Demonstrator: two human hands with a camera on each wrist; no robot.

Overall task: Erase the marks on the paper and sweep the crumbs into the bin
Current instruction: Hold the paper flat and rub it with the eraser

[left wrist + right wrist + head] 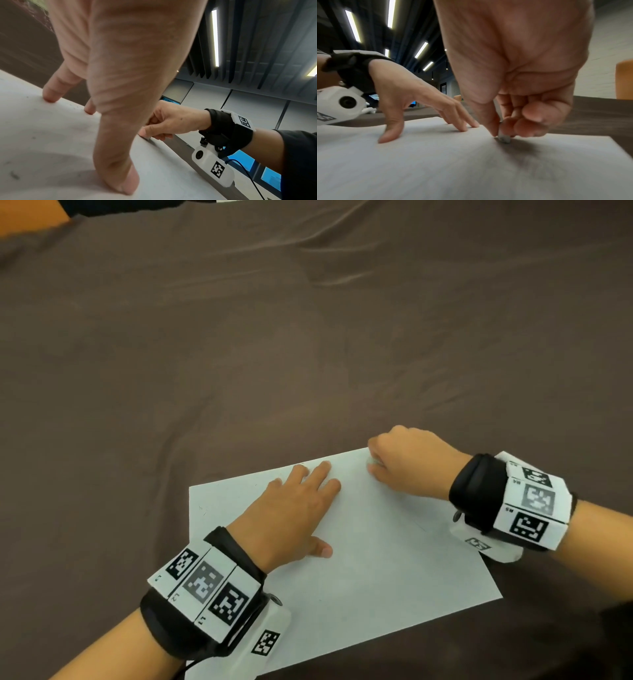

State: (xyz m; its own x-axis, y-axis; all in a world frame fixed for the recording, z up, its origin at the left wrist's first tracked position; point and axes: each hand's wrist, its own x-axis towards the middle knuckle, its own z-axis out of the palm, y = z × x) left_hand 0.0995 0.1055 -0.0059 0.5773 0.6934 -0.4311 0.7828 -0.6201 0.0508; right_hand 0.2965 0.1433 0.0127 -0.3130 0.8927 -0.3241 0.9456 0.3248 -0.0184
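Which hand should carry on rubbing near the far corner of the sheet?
Right. The right hand already pinches the eraser against the paper near that corner, while the left hand lies flat, pinning the sheet.

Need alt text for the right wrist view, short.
The right hand pinches a small grey eraser against a white sheet of paper. Beside it, the left hand props its spread fingertips on the sheet.

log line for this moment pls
phase: erasing | left hand: flat, pressing paper | right hand: pinching eraser at far corner | bin: not in view
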